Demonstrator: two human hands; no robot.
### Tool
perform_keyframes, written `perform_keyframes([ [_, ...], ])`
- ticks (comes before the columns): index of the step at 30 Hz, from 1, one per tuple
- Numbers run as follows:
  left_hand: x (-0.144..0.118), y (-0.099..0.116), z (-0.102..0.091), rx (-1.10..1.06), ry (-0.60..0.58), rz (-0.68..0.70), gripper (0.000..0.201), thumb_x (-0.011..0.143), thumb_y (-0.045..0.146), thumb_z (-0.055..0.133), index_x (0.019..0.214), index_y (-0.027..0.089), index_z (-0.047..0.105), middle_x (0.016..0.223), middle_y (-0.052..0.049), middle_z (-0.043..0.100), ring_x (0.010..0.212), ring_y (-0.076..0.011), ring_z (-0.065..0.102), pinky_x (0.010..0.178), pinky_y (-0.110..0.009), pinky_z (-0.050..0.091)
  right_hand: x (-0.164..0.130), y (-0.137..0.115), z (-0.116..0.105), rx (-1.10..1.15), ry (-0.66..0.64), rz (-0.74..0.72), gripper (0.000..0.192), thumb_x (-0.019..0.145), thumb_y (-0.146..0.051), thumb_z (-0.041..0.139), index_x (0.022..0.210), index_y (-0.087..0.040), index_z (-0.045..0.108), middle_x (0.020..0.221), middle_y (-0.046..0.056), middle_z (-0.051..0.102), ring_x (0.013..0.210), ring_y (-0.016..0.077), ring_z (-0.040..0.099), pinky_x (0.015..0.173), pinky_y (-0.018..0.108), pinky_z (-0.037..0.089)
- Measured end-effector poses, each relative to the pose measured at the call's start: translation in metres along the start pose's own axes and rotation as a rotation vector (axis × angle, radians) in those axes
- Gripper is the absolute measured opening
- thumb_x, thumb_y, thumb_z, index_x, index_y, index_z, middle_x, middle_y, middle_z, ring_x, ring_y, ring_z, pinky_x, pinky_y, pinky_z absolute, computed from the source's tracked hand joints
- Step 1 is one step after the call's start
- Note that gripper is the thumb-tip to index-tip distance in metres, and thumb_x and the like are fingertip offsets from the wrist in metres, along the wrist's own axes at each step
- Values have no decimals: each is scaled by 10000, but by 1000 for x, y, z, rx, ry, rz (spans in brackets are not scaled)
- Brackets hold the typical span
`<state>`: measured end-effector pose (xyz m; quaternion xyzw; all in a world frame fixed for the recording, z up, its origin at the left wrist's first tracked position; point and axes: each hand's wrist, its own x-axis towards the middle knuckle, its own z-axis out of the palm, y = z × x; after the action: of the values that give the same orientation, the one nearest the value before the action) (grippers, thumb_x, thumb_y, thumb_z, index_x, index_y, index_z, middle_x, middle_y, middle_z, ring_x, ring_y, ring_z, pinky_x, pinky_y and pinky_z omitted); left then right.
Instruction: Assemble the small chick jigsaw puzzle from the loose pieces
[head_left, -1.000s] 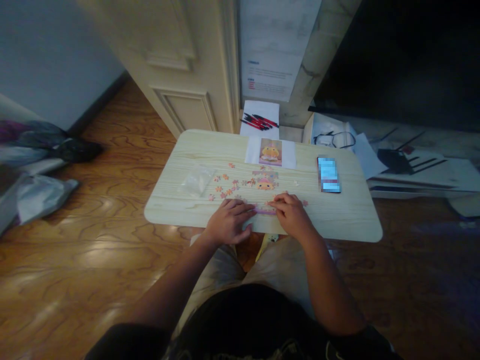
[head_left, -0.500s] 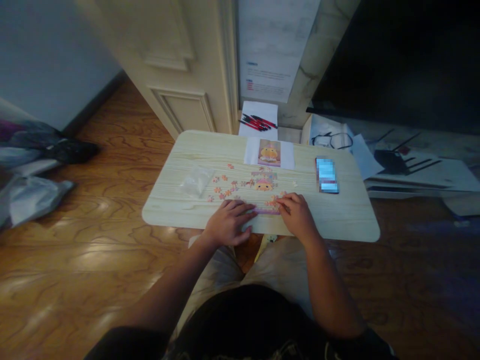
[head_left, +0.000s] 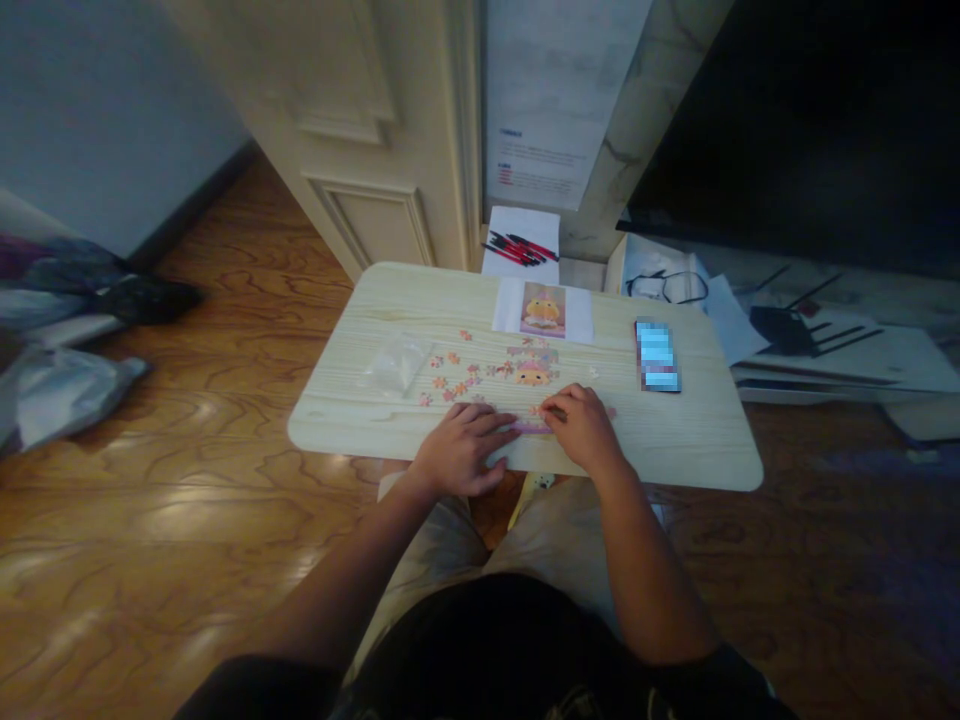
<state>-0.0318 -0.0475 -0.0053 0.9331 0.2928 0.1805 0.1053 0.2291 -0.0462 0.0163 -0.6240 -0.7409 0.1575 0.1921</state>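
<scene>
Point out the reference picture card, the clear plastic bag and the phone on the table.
reference picture card (head_left: 543,308), head view, on the printed yellow figure at its middle.
clear plastic bag (head_left: 397,362), head view, on its crumpled centre.
phone (head_left: 658,355), head view, on the middle of its screen.

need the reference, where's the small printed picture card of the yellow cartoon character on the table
In the head view the small printed picture card lies at the far edge of the pale wooden table, right of centre, beyond the joined puzzle section and left of the phone.
</scene>
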Motion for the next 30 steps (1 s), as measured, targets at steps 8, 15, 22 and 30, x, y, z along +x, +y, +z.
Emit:
perform_keyframes([
  [8,1,2,-1,-10,-4,5,512,911,425,607,1397,271,657,1471,-53,634,1241,-339,563,992,-525,440,7,-6,8,27,33,25,63,929,-225,720,922,-236,782,983,73,671,1014,252,612,955,387,489],
  [15,-5,3,-2,-42,151,-53,274,897,396,621,1052,203,737,1061,-94,736,982,-269,606,860,-456,467,16,-15,11,111,59,-67,153,957,-217,675,1062,-227,787,1062,82,689,1061,252,620,995,398,502],
  [22,-10,2,2,-43,217,-16,273,909,335,594,662,221,591,660,-29,568,684,-186,504,692,-390,423,66,-63,45,-2,-63,-223,259,994,-202,615,1191,-228,781,1099,92,681,1064,245,610,1005,368,475],
  [30,-8,4,-1,-55,183,-40,304,927,356,553,655,228,591,671,-40,578,701,-196,532,711,-402,452,76,-69,47,-86,-113,-150,169,984,-241,648,1077,-235,789,1092,87,680,1060,239,611,996,351,466],
])
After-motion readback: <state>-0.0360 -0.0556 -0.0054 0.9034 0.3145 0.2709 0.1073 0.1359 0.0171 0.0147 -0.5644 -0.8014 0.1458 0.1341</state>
